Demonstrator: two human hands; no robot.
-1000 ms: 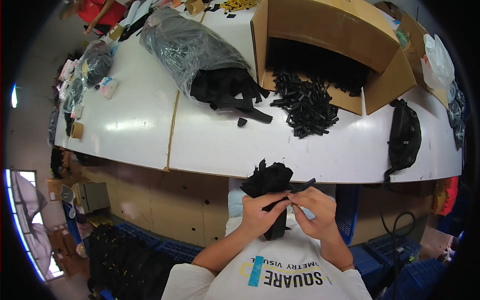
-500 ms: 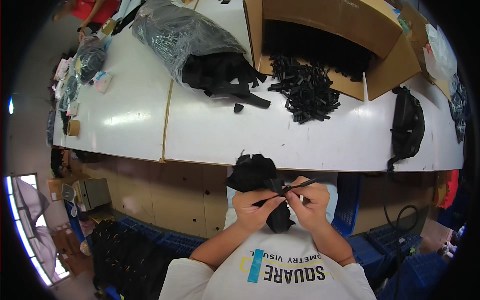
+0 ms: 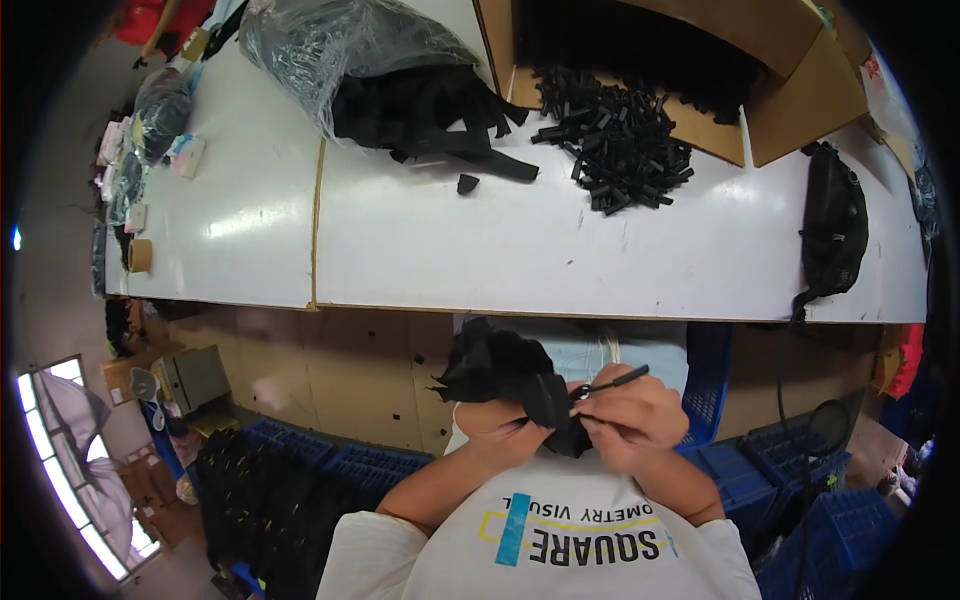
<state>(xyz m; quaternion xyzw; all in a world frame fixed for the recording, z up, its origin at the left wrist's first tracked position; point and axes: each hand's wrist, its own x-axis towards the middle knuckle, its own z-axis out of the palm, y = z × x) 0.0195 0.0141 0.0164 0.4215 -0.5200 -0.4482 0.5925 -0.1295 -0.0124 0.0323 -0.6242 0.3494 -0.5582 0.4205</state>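
Black fabric bundle (image 3: 505,372) sits clenched in the left hand (image 3: 505,430), steadied while the right hand's (image 3: 640,425) pinched fingertips work a thin black pull-tab (image 3: 612,380).

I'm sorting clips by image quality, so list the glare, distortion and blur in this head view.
Head view: fisheye bends the white table edge into a curve, and the corners go black. Soft glare shows on the tabletop at left, and the window at lower left is blown out. The left hand and right hand, holding black fabric, look fairly sharp; the rim is softer.
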